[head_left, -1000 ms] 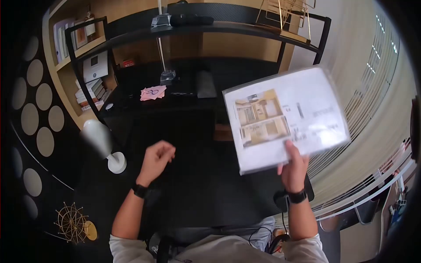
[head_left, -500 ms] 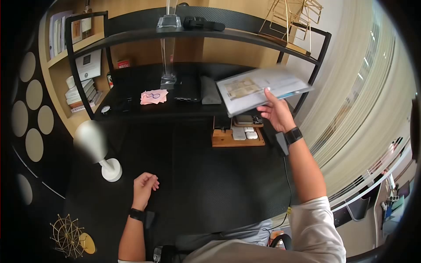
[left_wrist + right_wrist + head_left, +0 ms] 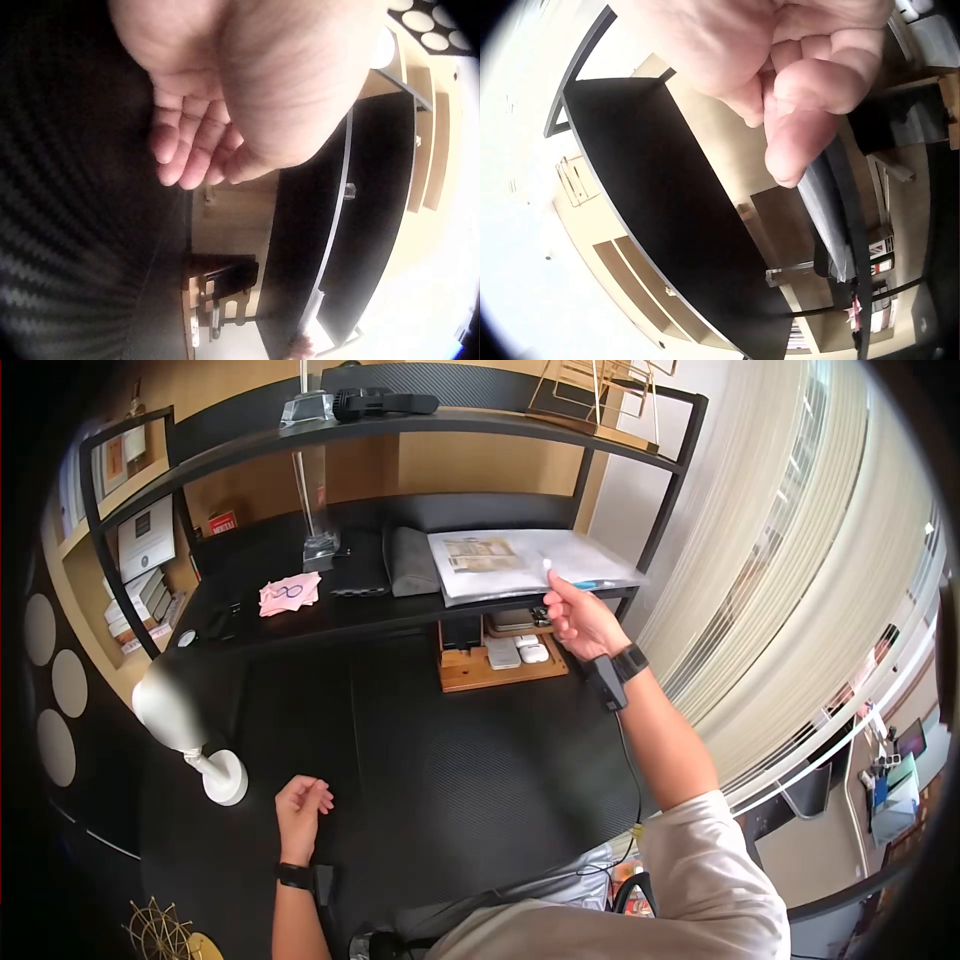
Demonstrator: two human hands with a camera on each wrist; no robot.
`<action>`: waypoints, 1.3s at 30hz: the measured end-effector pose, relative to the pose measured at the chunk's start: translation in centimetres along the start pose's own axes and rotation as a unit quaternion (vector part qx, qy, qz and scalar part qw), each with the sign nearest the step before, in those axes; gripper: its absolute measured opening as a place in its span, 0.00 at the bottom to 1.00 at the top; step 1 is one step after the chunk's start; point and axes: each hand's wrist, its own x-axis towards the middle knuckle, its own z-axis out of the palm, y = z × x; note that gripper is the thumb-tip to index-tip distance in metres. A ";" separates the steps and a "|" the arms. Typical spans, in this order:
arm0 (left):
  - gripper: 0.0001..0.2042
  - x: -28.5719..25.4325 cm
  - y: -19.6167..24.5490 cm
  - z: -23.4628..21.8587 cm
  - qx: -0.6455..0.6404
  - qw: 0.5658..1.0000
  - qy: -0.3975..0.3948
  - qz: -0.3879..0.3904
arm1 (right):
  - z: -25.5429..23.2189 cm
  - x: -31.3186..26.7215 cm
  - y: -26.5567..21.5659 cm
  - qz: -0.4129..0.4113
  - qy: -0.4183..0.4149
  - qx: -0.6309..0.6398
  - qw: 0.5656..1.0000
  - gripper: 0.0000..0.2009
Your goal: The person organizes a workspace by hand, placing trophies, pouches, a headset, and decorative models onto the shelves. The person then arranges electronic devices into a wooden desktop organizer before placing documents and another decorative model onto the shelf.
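A clear sleeve of papers with a floor-plan picture lies nearly flat on the lower black shelf, its front edge at the shelf's front. My right hand holds that front edge, thumb on top and fingers curled below. In the right wrist view, the sleeve extends beyond the fingertips of my hand. My left hand rests by the dark desk, fingers loosely curled around nothing; the left wrist view shows the same empty hand.
Left of the sleeve are a grey case, pink notes and a clear trophy base. A wooden tray with small devices sits beneath the shelf. A white lamp stands at left; blinds hang at right.
My right hand has carried the sleeve forward from above the desk and lowered it onto the shelf, tilting it flat. My left hand has moved back slightly, still empty. The head view has shifted.
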 end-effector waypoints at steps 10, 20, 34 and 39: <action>0.06 -0.1 0.1 0.1 0.010 1.000 0.003 -0.005 | -2.5 -2.2 1.0 -0.139 0.108 -0.068 0.982 0.25; 0.06 0.1 0.4 0.4 0.018 1.000 -0.005 -0.024 | -4.1 -3.1 5.4 -0.112 0.111 -0.111 0.981 0.24; 0.13 -19.0 8.4 -9.8 0.509 0.628 0.559 0.184 | -9.2 -4.3 17.4 -0.025 0.003 -0.166 0.986 0.15; 0.27 -24.6 8.9 -14.3 0.543 0.530 0.649 0.054 | -8.4 -4.8 17.3 -0.023 -0.014 -0.193 0.981 0.15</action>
